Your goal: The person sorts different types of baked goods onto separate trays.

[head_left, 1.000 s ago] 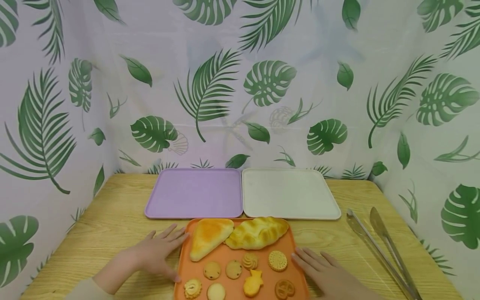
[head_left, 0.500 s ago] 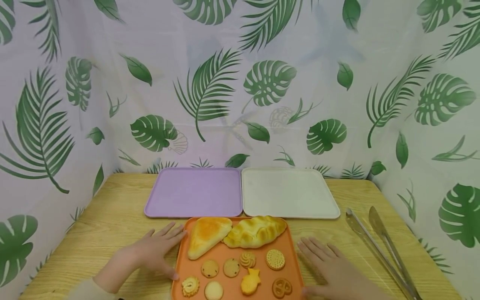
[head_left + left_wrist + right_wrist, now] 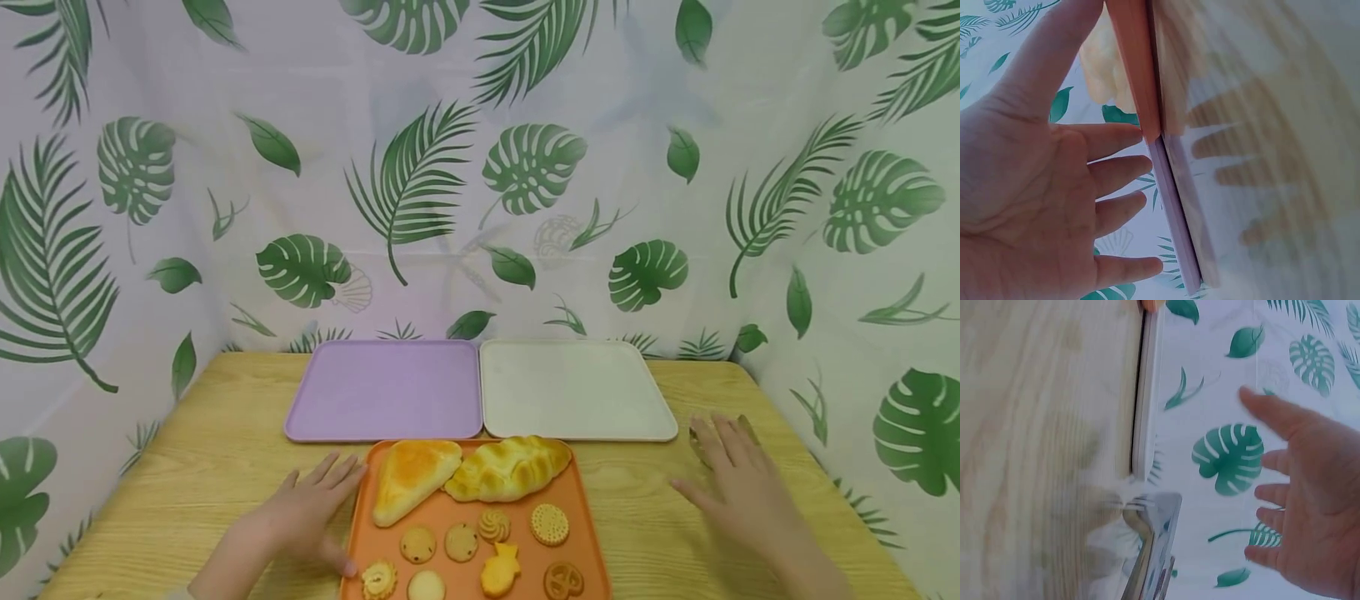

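My left hand point(image 3: 303, 512) lies at the left edge of an orange tray point(image 3: 531, 562), fingers spread and fairly straight, fingertips and thumb right at its rim. In the left wrist view, that hand point(image 3: 1029, 181) faces the tray's side with its palm bare. On the tray sit a triangular bread point(image 3: 416, 479), a long braided bread point(image 3: 510, 469) and several small cookies point(image 3: 550, 524), one shaped like a pretzel. My right hand point(image 3: 750, 500) hovers over metal tongs point(image 3: 1141, 531) at the right, fingers extended and apart from them. It hides most of the tongs in the head view.
Behind the orange tray, a purple tray point(image 3: 384, 392) and a white tray point(image 3: 577, 392) stand side by side on the wooden table point(image 3: 637, 483). A leaf-patterned curtain point(image 3: 465, 192) encloses the back and both sides.
My right hand has left the orange tray's right edge and moved right, over the tongs. My left hand stays at the tray's left edge. The tray shifted slightly left in view.
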Motion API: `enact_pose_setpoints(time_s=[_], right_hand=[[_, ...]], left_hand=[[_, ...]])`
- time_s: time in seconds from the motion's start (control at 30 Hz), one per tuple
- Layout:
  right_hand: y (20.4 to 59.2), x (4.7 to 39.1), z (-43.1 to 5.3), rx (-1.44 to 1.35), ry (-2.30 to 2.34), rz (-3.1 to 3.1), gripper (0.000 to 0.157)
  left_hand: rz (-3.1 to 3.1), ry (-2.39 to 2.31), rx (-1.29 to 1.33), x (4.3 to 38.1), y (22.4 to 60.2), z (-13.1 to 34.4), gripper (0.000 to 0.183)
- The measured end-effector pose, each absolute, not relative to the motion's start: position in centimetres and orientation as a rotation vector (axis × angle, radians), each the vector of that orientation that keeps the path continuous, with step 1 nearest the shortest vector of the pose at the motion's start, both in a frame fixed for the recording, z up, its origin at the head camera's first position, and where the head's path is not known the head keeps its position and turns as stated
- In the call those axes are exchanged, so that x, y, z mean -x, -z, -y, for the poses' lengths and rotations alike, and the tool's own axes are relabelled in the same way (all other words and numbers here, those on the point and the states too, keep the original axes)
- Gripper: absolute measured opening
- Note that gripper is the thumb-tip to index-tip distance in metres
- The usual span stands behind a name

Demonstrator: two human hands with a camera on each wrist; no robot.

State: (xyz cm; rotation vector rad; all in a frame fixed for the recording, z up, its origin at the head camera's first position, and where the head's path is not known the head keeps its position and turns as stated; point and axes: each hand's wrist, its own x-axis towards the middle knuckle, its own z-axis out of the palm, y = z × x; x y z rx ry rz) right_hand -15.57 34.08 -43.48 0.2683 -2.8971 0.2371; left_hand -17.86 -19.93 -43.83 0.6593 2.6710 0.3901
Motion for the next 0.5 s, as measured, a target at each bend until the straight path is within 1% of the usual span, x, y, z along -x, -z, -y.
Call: enact_pose_setpoints(time_s=[0.13,0.27,0.5], right_hand=[[44.1,15.4,-36.6,-0.103,-0.202,2.967,0.096],[44.8,15.4,-38.8,0.061,-0.276,3.048,0.103],[45.4,15.6,-40.7,0.251,-0.357,3.195,0.118]], left_hand=[[-2.670,-0.405,-0.651,17.8,43.8,20.0,0.122],[-2.662,-0.420,-0.646,17.8,43.6,20.1,0.121],[-2.646,-0.428,-0.634,17.9,43.8,20.2,0.121]])
